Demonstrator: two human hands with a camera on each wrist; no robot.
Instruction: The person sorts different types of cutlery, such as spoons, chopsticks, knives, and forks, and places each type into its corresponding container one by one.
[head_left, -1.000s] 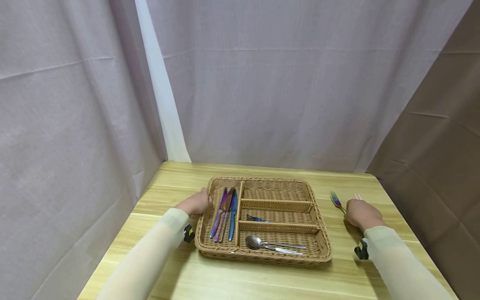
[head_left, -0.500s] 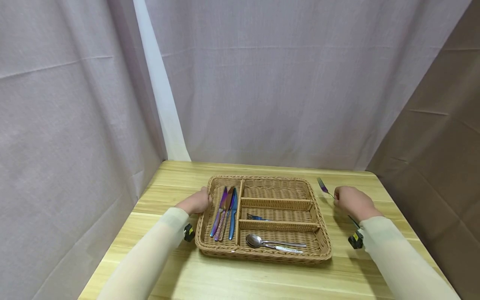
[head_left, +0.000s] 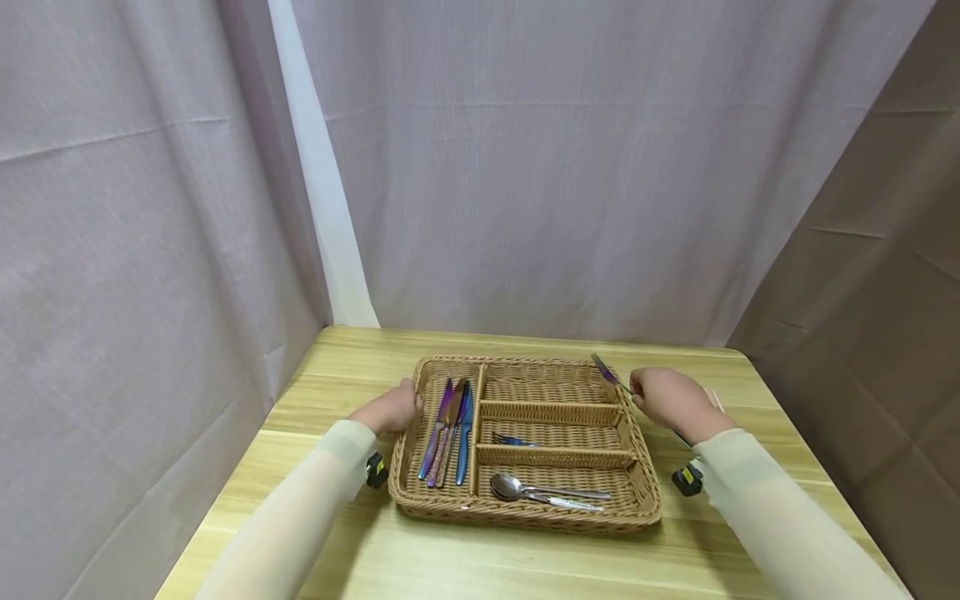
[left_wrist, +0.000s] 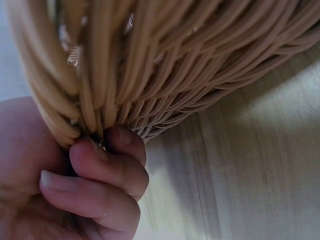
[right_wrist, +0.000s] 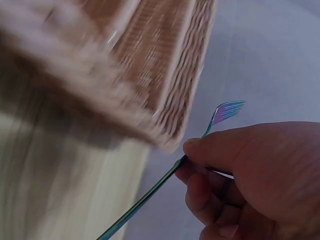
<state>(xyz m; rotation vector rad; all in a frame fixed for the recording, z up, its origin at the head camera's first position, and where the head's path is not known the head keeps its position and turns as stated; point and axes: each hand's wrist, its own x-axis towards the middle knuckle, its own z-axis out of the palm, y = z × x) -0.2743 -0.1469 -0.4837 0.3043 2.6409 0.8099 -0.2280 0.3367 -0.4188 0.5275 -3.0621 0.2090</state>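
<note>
A wicker cutlery tray (head_left: 525,515) with several compartments lies on the wooden table (head_left: 480,558). My left hand (head_left: 390,410) grips the tray's left rim; in the left wrist view its fingers (left_wrist: 107,167) curl under the wicker edge (left_wrist: 165,65). My right hand (head_left: 671,400) pinches an iridescent fork (head_left: 606,372) by its handle, above the tray's far right corner. The right wrist view shows the fork (right_wrist: 226,111) with tines up, beside the blurred tray (right_wrist: 125,75). Knives (head_left: 450,429) fill the left compartment, a blue fork (head_left: 513,438) the middle one, spoons (head_left: 547,492) the near one.
Grey cloth hangs behind and to the left of the table; brown cloth is at the right. A pale stick-like item (head_left: 716,400) lies on the table just behind my right hand. The tray's far compartment (head_left: 551,387) holds nothing.
My right hand lifted the iridescent fork from the table at the right and carried it left, up to the tray's far right corner. The left hand stayed on the tray's rim.
</note>
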